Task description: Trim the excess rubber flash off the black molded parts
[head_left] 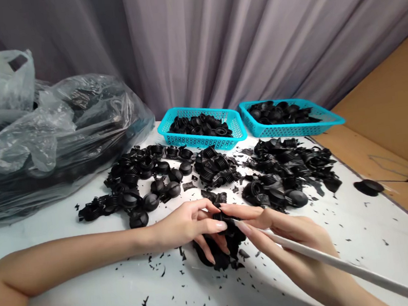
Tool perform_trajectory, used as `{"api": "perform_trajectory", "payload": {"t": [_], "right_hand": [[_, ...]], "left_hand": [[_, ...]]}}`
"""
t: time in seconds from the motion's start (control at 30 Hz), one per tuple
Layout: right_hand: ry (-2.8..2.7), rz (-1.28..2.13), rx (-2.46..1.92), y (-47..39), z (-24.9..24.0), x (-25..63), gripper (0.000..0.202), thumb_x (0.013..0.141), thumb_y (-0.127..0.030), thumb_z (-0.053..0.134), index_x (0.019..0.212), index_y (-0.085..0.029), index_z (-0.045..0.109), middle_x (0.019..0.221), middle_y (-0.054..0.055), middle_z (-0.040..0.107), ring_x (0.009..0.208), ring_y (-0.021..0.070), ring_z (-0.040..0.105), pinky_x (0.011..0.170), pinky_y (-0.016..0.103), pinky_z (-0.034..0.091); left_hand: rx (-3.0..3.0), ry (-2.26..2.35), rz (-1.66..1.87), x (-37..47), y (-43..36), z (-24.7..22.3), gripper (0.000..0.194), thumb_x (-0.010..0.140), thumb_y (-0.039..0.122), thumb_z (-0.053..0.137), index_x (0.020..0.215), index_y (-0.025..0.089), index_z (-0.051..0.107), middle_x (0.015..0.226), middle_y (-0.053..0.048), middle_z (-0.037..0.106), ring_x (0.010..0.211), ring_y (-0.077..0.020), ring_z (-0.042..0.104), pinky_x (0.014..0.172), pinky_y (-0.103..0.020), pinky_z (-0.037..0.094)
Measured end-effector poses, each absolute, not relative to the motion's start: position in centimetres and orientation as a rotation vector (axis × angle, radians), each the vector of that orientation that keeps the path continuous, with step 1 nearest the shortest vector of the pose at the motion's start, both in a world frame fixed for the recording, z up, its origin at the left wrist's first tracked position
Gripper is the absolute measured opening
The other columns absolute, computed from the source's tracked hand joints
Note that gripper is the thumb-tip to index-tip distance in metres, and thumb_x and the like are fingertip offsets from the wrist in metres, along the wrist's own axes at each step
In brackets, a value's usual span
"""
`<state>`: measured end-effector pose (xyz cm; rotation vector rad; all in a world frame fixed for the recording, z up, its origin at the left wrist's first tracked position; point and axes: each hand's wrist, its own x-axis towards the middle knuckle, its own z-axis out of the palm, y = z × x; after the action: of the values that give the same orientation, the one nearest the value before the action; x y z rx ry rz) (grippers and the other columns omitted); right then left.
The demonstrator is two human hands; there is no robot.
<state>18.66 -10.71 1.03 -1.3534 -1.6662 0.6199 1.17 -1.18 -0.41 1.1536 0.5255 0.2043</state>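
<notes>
Near the middle of the white table, my left hand (193, 223) pinches a small black ribbed part (225, 225) between thumb and fingers. My right hand (287, 234) is closed on a long, thin white tool (334, 260), whose tip meets the black part. Both hands' fingertips nearly touch there. Under my left fingers lies a clump of black pieces (215, 255). Behind my hands, piles of round ribbed black parts (146, 167) and torn black scraps (293, 162) spread over the table.
Two blue baskets (203, 142) (293, 129) of black parts stand at the back. A large clear plastic bag (51, 136) of black material fills the left. Small black bits dot the white table (76, 290). A black round object (368, 187) lies at the right edge.
</notes>
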Motion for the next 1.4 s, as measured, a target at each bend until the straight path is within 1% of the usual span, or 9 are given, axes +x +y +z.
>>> {"api": "perform_trajectory", "payload": {"t": [0.07,0.23,0.47,0.63,0.73,0.93,1.03,1.2,1.4], "right_hand": [[-1.666,0.632,-1.350,-10.7,1.0,18.6,0.020,0.087,-0.027,0.056,0.103,-0.026,0.069,0.095,0.002,0.075,0.070,0.0177,0.072,0.059,0.023,0.056],[-1.641,0.624,-1.365,-10.9,0.6,18.6,0.017,0.087,-0.027,0.055,0.096,-0.027,0.070,0.102,0.003,0.074,0.087,0.0214,0.071,0.063,0.025,0.057],[-1.689,0.471,-1.296,-10.7,-0.4,17.9,0.015,0.087,-0.017,0.054,0.080,-0.024,0.065,0.105,0.002,0.072,0.096,0.0194,0.068,0.084,0.029,0.055],[-1.775,0.287,-1.267,-10.8,-1.0,17.7,0.017,0.086,-0.012,0.052,0.083,-0.025,0.062,0.103,0.004,0.073,0.093,0.0213,0.069,0.080,0.033,0.055],[-1.832,0.186,-1.295,-10.9,-0.9,17.7,0.018,0.086,-0.010,0.052,0.083,-0.025,0.061,0.104,0.003,0.073,0.088,0.0191,0.070,0.077,0.030,0.056],[-1.812,0.362,-1.385,-11.0,-0.2,18.3,0.016,0.087,-0.018,0.055,0.073,-0.025,0.059,0.103,0.003,0.073,0.081,0.0174,0.072,0.068,0.022,0.058],[-1.873,0.297,-1.317,-10.6,-0.7,18.8,0.016,0.088,-0.015,0.053,0.076,-0.024,0.058,0.105,0.004,0.073,0.082,0.0158,0.072,0.069,0.020,0.058],[-2.052,-0.082,-1.019,-9.5,-2.0,19.6,0.017,0.088,-0.013,0.049,0.094,-0.023,0.061,0.101,0.005,0.074,0.079,0.0178,0.072,0.063,0.023,0.060],[-2.198,-0.132,-0.917,-9.7,-2.1,19.5,0.021,0.090,-0.003,0.042,0.100,-0.012,0.058,0.109,0.021,0.069,0.109,0.0267,0.062,0.077,0.035,0.057]], "left_hand": [[1.150,0.530,0.207,1.1,-1.1,-0.6,0.023,0.079,0.030,0.062,0.092,0.014,0.050,0.079,-0.005,0.063,0.068,-0.0177,0.068,0.047,-0.024,0.055],[1.143,0.519,0.207,1.0,-1.1,-0.9,0.024,0.080,0.033,0.063,0.091,0.015,0.051,0.076,-0.005,0.064,0.067,-0.0184,0.068,0.048,-0.025,0.056],[1.136,0.517,0.203,1.2,-0.9,-1.0,0.028,0.078,0.036,0.064,0.089,0.014,0.052,0.077,-0.005,0.064,0.065,-0.0168,0.067,0.048,-0.024,0.056],[1.083,0.488,0.121,1.0,-0.4,-1.7,0.027,0.079,0.036,0.065,0.089,0.014,0.052,0.073,-0.005,0.066,0.064,-0.0175,0.067,0.048,-0.026,0.056],[1.048,0.444,0.096,0.9,-0.1,-1.9,0.027,0.080,0.036,0.065,0.088,0.015,0.050,0.072,-0.005,0.067,0.066,-0.0183,0.068,0.050,-0.027,0.056],[1.004,0.382,0.048,1.0,0.4,-2.1,0.034,0.077,0.041,0.068,0.086,0.016,0.047,0.069,-0.004,0.067,0.067,-0.0184,0.069,0.051,-0.026,0.056],[0.998,0.368,0.037,0.9,0.6,-2.3,0.037,0.076,0.043,0.070,0.087,0.016,0.046,0.069,-0.004,0.068,0.067,-0.0188,0.070,0.051,-0.027,0.057],[1.007,0.385,0.015,0.9,0.6,-2.4,0.038,0.075,0.045,0.069,0.088,0.016,0.048,0.068,-0.003,0.067,0.066,-0.0198,0.070,0.052,-0.029,0.057],[1.011,0.381,0.001,0.9,0.7,-2.5,0.036,0.077,0.046,0.067,0.088,0.016,0.049,0.066,-0.002,0.065,0.061,-0.0177,0.068,0.052,-0.028,0.056]]}}
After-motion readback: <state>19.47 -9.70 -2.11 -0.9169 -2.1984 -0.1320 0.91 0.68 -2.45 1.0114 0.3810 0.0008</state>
